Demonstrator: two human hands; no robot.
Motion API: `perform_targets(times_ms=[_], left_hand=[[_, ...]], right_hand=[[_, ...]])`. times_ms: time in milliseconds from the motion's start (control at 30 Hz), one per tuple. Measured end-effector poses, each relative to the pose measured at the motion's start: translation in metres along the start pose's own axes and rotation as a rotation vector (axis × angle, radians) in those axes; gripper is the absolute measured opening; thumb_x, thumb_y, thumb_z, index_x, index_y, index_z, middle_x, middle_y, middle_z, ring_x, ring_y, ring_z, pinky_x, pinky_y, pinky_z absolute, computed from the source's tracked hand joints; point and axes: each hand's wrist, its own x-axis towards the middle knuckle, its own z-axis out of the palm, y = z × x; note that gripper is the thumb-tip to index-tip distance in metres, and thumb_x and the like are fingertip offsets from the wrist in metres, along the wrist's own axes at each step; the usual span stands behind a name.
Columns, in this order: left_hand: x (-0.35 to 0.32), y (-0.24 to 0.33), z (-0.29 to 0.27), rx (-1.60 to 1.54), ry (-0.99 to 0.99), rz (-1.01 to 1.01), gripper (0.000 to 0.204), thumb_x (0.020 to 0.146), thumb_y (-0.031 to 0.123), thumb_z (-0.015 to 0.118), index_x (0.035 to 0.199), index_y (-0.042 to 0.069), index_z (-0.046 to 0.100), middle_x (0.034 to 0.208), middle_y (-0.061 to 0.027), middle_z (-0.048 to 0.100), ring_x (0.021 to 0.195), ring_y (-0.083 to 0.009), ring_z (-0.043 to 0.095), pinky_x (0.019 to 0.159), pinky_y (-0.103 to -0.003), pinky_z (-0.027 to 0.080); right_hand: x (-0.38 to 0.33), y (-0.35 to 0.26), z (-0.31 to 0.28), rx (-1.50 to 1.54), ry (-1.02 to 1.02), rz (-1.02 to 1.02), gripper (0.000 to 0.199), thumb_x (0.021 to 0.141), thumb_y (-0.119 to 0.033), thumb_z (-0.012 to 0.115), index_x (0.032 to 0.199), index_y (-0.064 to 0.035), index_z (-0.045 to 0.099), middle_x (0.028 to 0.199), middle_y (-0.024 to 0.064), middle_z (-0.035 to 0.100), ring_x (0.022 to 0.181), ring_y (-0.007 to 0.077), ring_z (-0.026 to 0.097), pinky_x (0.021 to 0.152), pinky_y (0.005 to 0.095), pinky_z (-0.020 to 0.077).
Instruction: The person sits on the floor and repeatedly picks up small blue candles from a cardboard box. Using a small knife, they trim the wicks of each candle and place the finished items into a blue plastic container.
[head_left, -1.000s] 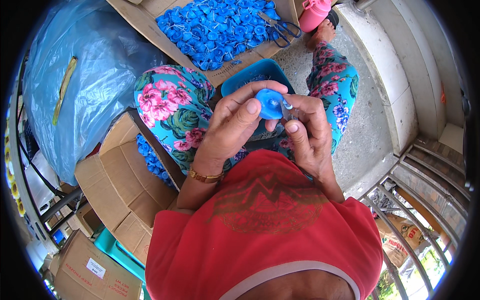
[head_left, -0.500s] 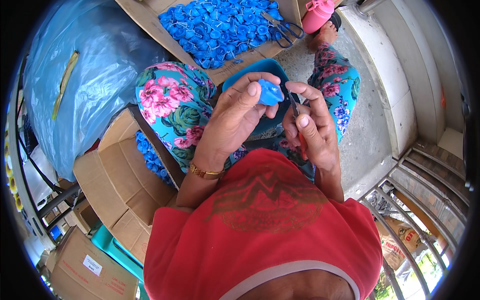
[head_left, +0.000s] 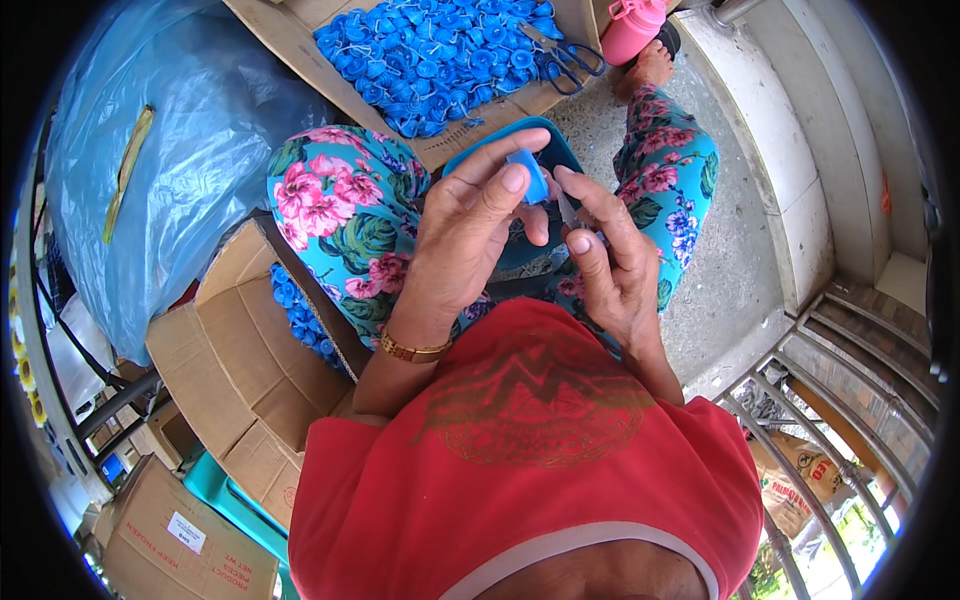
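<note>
My left hand (head_left: 462, 222) is closed on a small blue plastic piece (head_left: 526, 178), pinched between thumb and fingers above my lap. Close to its right, my right hand (head_left: 612, 250) grips a small knife, whose pale narrow blade (head_left: 567, 211) points up toward the piece. My right index fingertip reaches nearly to the edge of the piece; whether it touches I cannot tell. The knife's handle is hidden in my palm. Below both hands, between my knees, stands a teal basin (head_left: 566, 150), mostly covered by them.
Ahead, a cardboard box (head_left: 285, 52) holds many blue pieces (head_left: 425, 65) with strings; scissors (head_left: 568, 65) lie at its right edge. A pink bottle (head_left: 634, 30) stands beyond. At left are an open carton (head_left: 235, 370) and a blue plastic bag (head_left: 210, 150). Metal railing (head_left: 830, 450) borders the right.
The blue piece has been turned in my left hand, its side now facing differently. My right hand has shifted slightly left and lower, the blade tilting, and the red handle is no longer visible.
</note>
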Motion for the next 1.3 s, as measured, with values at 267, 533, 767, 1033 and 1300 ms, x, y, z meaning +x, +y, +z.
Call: perform_targets(times_ms=[267,533,767,1033,1300], left_hand=[[-0.003,-0.001,0.008,0.136,0.064,0.034,0.036,0.096,0.026,0.048,0.118,-0.002,0.054,0.085,-0.0006,0.060,0.059,-0.0021,0.046,0.048,-0.016,0.037],[-0.007,0.000,0.018,0.097,0.110,0.048,0.028,0.093,0.021,0.054,0.110,-0.001,0.059,0.076,0.0009,0.054,0.056,-0.0024,0.038,0.048,-0.017,0.032],[-0.010,0.003,0.013,0.225,0.043,0.088,0.025,0.092,0.017,0.055,0.111,0.000,0.059,0.072,0.0020,0.052,0.055,-0.0016,0.037,0.047,-0.017,0.030],[-0.014,0.016,0.003,0.365,-0.122,0.090,0.026,0.088,0.011,0.060,0.111,-0.002,0.060,0.079,0.0001,0.057,0.064,-0.0032,0.048,0.053,-0.016,0.039],[-0.012,0.017,0.001,0.437,-0.275,0.167,0.033,0.084,0.008,0.065,0.115,-0.003,0.058,0.103,-0.0071,0.061,0.088,-0.0087,0.058,0.072,-0.020,0.049]], right_hand=[[0.002,0.005,0.005,-0.159,0.042,-0.236,0.039,0.084,-0.002,0.056,0.123,0.0023,0.050,0.112,0.0191,0.060,0.092,0.0299,0.064,0.078,0.0325,0.0500],[0.004,0.004,0.009,-0.260,0.129,-0.326,0.039,0.079,0.000,0.060,0.118,0.0023,0.053,0.106,0.0177,0.062,0.073,0.0265,0.062,0.064,0.0326,0.0500],[0.002,0.003,0.005,-0.129,0.109,-0.319,0.030,0.086,-0.006,0.057,0.116,0.0007,0.052,0.109,0.0156,0.062,0.080,0.0248,0.064,0.069,0.0302,0.0508],[-0.006,0.000,-0.006,0.161,-0.064,-0.071,0.029,0.090,-0.013,0.055,0.116,-0.0015,0.049,0.100,0.0097,0.061,0.081,0.0160,0.061,0.073,0.0271,0.0481],[-0.006,0.005,-0.011,0.322,-0.119,-0.037,0.034,0.093,-0.017,0.052,0.122,-0.0027,0.044,0.108,0.0080,0.053,0.079,0.0110,0.051,0.069,0.0239,0.0443]])
